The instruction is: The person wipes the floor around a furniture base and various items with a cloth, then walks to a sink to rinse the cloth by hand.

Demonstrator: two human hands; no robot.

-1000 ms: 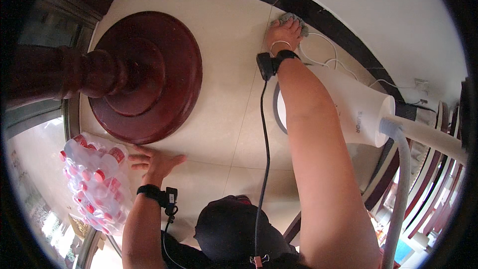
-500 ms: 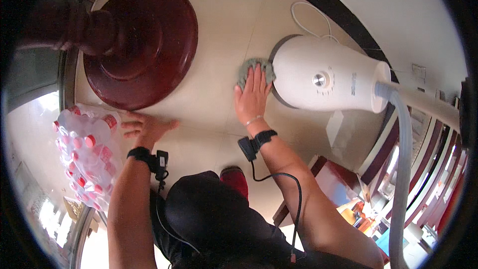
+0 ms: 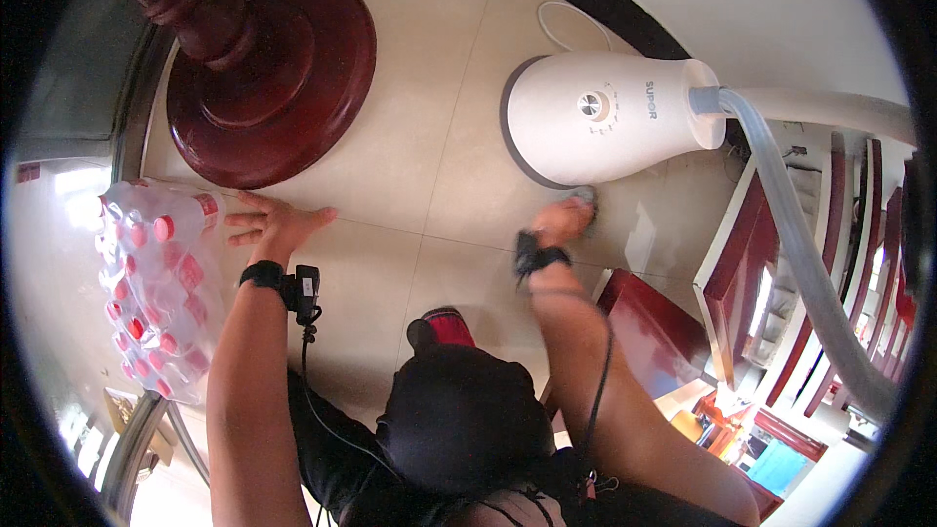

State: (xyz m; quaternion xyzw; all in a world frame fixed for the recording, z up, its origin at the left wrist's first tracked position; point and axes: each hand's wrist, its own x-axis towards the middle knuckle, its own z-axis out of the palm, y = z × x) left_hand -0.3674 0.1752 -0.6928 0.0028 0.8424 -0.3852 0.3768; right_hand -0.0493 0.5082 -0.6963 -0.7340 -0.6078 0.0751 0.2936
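My right hand (image 3: 560, 222) presses a grey cloth (image 3: 584, 197) onto the beige tiled floor (image 3: 429, 137), right at the front edge of a white fan base (image 3: 595, 122). The fingers cover most of the cloth. My left hand (image 3: 276, 223) lies flat on the floor with fingers spread, holding nothing, between a shrink-wrapped pack of red-capped bottles (image 3: 151, 283) and a round dark red wooden pedestal base (image 3: 268, 78). Both wrists carry black bands with cables.
A clear ribbed hose (image 3: 810, 263) runs from the fan base down the right side. A white cord (image 3: 566, 24) loops behind it by a dark floor border. Red wooden chairs (image 3: 742, 283) stand at the right. My knee in black clothing (image 3: 459, 410) fills the bottom.
My right hand has drawn the cloth back toward me, from the far floor near the cord to the fan base's near edge. The left hand stays planted beside the bottles.
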